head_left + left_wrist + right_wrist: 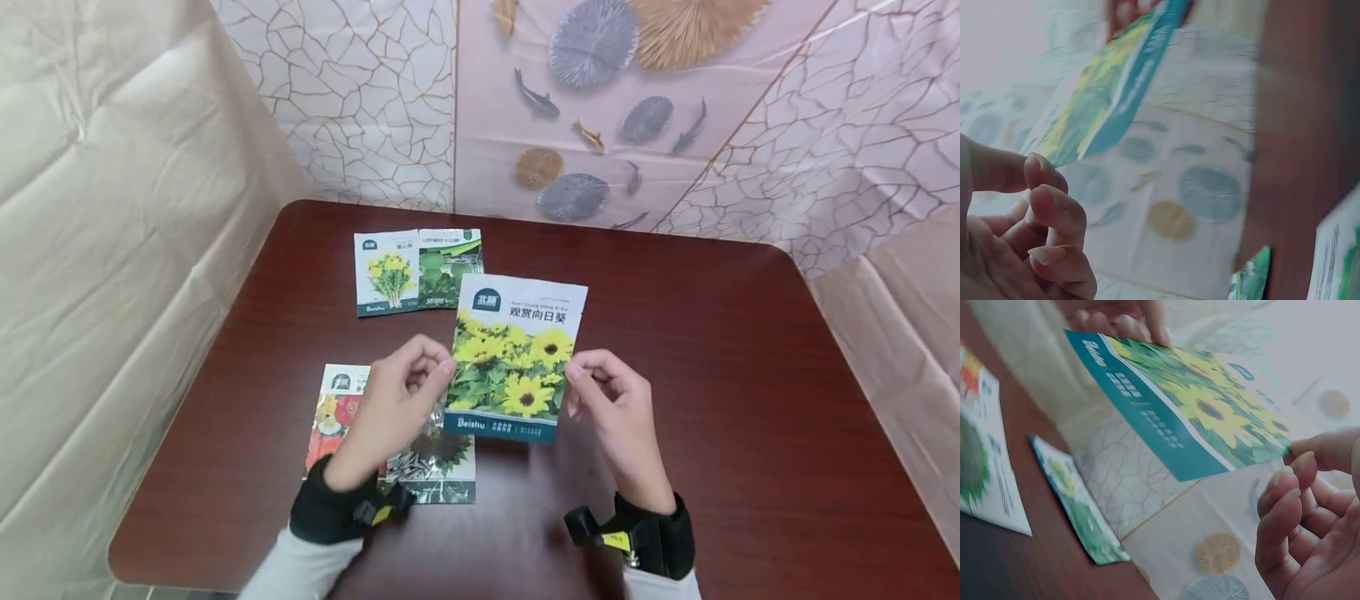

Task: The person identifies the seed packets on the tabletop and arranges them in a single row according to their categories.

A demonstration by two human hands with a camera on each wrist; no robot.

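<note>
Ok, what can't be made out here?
Head view: much of the red-flower packet, behind the left hand.
Head view: the top of the sunflower-seed packet, behind that hand and the held packet.
Left wrist view: the held packet's lettering, blurred.
Right wrist view: part of the left hand, cut off by the top edge.

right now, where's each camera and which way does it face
Head: worn on the head, facing forward and down at the table; left hand, right hand and sleeves show.
Left wrist: worn there, looking past the left hand along the sunflower packet; part of the right hand shows too.
Right wrist: worn there, looking past the right hand across the packet; part of the left hand shows too.
Both wrist views share the packet, both hands and the printed backdrop.
</note>
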